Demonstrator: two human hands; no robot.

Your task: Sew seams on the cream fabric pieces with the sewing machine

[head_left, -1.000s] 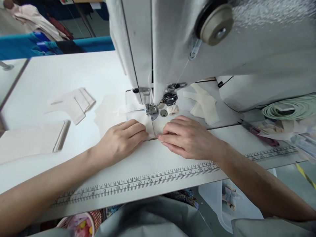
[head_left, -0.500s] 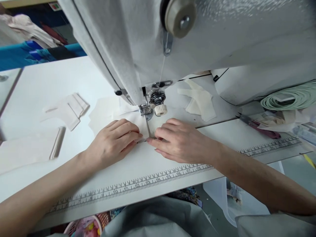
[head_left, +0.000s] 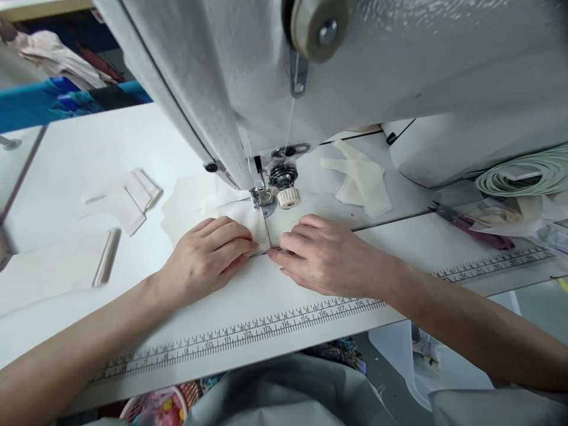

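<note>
Centre of the frame: left hand (head_left: 210,257) pinches white fabric (head_left: 248,220); right hand (head_left: 322,254) is curled at its edge, grip indeterminable. Good feeding requires fabric flat, aligned with presser foot (head_left: 261,197).

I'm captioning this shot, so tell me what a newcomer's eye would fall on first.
Probably the big pale sewing machine dominating the top of the view. In front of its presser foot, the left hand rests on white fabric, the right hand at the fabric's near corner. At the right edge, the pale green coil stands out too.
</note>
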